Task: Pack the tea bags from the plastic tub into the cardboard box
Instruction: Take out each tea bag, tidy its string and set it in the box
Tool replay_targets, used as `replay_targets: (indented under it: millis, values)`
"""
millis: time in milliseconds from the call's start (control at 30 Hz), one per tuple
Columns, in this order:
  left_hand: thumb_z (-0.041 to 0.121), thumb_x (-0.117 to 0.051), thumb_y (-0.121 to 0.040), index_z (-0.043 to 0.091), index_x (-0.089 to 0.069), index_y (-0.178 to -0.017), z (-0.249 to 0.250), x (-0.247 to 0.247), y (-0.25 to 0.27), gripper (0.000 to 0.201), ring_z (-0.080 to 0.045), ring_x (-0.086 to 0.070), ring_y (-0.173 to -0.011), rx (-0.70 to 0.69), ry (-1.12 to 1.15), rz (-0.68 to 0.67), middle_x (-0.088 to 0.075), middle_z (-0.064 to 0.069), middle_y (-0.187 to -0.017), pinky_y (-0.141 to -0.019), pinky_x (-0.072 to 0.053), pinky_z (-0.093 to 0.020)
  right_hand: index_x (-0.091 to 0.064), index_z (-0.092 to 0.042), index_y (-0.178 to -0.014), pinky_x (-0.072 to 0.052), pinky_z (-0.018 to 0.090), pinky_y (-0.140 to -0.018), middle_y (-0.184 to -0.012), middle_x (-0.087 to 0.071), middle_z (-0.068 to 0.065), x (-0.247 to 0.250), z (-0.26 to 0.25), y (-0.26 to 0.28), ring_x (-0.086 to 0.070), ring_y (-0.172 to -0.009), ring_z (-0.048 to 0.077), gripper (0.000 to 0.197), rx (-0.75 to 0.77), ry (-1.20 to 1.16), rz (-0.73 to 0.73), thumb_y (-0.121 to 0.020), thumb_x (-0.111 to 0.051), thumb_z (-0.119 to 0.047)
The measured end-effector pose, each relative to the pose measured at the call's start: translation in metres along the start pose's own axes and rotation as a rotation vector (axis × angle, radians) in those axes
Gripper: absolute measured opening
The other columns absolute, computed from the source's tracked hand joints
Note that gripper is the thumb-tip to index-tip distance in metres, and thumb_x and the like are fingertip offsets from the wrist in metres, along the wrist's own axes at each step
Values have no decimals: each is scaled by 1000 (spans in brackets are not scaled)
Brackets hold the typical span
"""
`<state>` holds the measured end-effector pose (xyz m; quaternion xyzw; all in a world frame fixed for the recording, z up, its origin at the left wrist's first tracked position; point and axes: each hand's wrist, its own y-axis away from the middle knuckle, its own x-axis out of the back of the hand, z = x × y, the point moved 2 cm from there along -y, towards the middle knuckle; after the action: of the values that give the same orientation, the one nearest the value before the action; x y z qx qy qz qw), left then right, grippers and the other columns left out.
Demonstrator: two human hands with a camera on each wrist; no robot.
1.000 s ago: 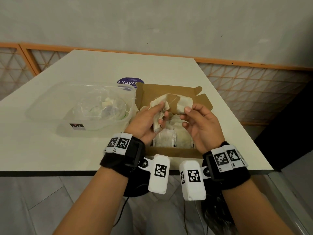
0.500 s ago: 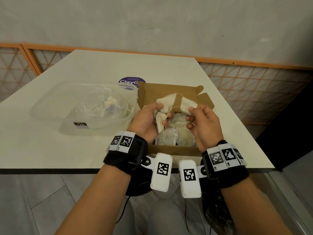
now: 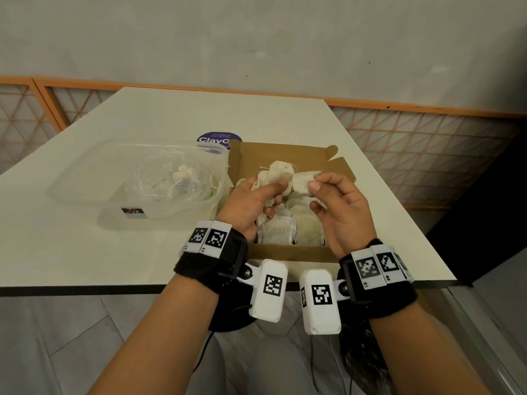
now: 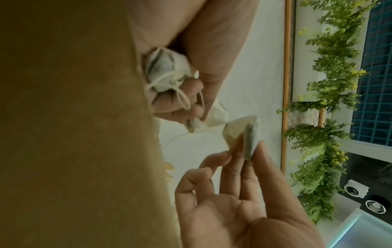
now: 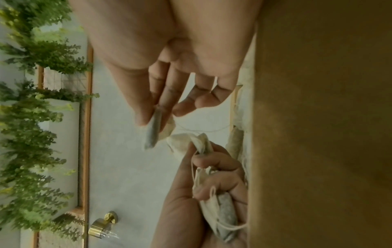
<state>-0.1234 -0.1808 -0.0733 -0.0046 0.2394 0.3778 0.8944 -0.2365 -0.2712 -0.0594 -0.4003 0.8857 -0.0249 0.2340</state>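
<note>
Both hands hover over the open cardboard box (image 3: 288,253), which holds several pale tea bags (image 3: 278,230) lying flat. My left hand (image 3: 258,193) grips a bunch of tea bags (image 3: 275,178) with tangled strings; the same bunch (image 4: 164,70) shows in the left wrist view and again (image 5: 220,209) in the right wrist view. My right hand (image 3: 328,195) pinches a single tea bag (image 3: 303,182) between thumb and fingers, seen edge-on as one tea bag (image 4: 244,134) and as a thin bag (image 5: 153,132). The clear plastic tub (image 3: 85,178) stands left of the box.
A crumpled clear plastic bag (image 3: 171,181) with a few items lies inside the tub. A purple round sticker (image 3: 218,138) sits on the white table (image 3: 142,252) behind the box. An orange-framed lattice railing (image 3: 413,155) runs behind and right of the table.
Both hands have risen slightly over the box, and the right hand has pulled its single tea bag a little apart from the bunch in the left hand.
</note>
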Motion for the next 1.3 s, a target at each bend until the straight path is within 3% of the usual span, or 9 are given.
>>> replay_targets:
  millis: [200, 333, 500, 700, 833, 1000, 1067, 1200, 1300]
  values:
    - [6, -65, -85, 9, -58, -103, -1, -2, 2, 19, -5, -50, -49, 6, -60, 21, -62, -3, -78, -35, -29, -12, -68, -23, -65, -41, 16, -57, -69, -65, -8, 3, 2, -2, -53, -65, 7, 14, 14, -48, -52, -58, -77, -15]
    - [11, -67, -85, 7, -59, -108, 1, -3, 4, 24, -5, -53, -53, 13, -58, -5, -64, -4, -83, -35, -30, -12, -73, -21, -65, -51, 24, -66, -73, -69, -5, 3, 5, -3, -62, -73, 10, 17, 15, -20, -36, -71, -69, -5]
    - [20, -61, -91, 10, -64, -94, 2, -7, 6, 11, -8, -60, -59, 36, -40, -36, -65, -2, -73, -33, -31, -12, -77, -17, -77, -52, 44, -88, -97, -67, 14, 1, 9, -2, -64, -99, 32, 15, -5, 99, 17, -74, -68, -5]
    - [28, -58, -93, 8, -66, -105, 1, -6, 4, 25, -10, -57, -57, 26, -94, -33, -63, -3, -80, -35, -32, -13, -77, -24, -83, -49, 35, -93, -102, -71, 8, -1, 7, 0, -64, -103, 23, 25, 37, 262, 22, -79, -67, -1]
    - [45, -59, -87, 13, -68, -98, 4, -8, 8, 36, -6, -52, -57, 20, -149, -136, -62, -3, -76, -36, -33, -13, -76, -30, -82, -49, 33, -94, -99, -72, 2, 0, 7, -1, -64, -101, 18, 27, 56, 337, 20, -79, -68, -4]
    - [22, -59, -91, 9, -62, -94, 3, -8, 8, 13, -3, -57, -49, 62, -83, -113, -63, -6, -76, -33, -31, -11, -69, -24, -94, -46, 14, -69, -89, -67, -7, 1, 3, -1, -60, -74, -3, 25, 35, 265, 100, -84, -62, -2]
    - [20, -57, -93, 7, -59, -94, 5, -8, 7, 13, -6, -54, -51, 90, 1, -126, -63, -6, -74, -32, -30, -11, -64, -30, -101, -44, 17, -72, -95, -61, -9, 8, -4, -3, -57, -79, -6, 36, 58, 293, 132, -85, -58, 2]
    - [20, -54, -89, 8, -58, -92, 8, -10, 10, 13, -3, -45, -47, 163, 139, -258, -54, -3, -68, -31, -27, -9, -53, -44, -110, -42, 19, -86, -112, -54, -12, 9, -32, -5, -52, -100, 2, 52, 129, 691, -131, -82, -63, -1]
    - [22, -57, -80, 9, -59, -87, 10, -12, 12, 15, -3, -43, -43, 219, 195, -330, -49, -3, -69, -31, -24, -8, -54, -47, -109, -38, 10, -81, -117, -52, -11, 3, -42, -11, -49, -106, 6, 48, 105, 915, -348, -80, -70, -13]
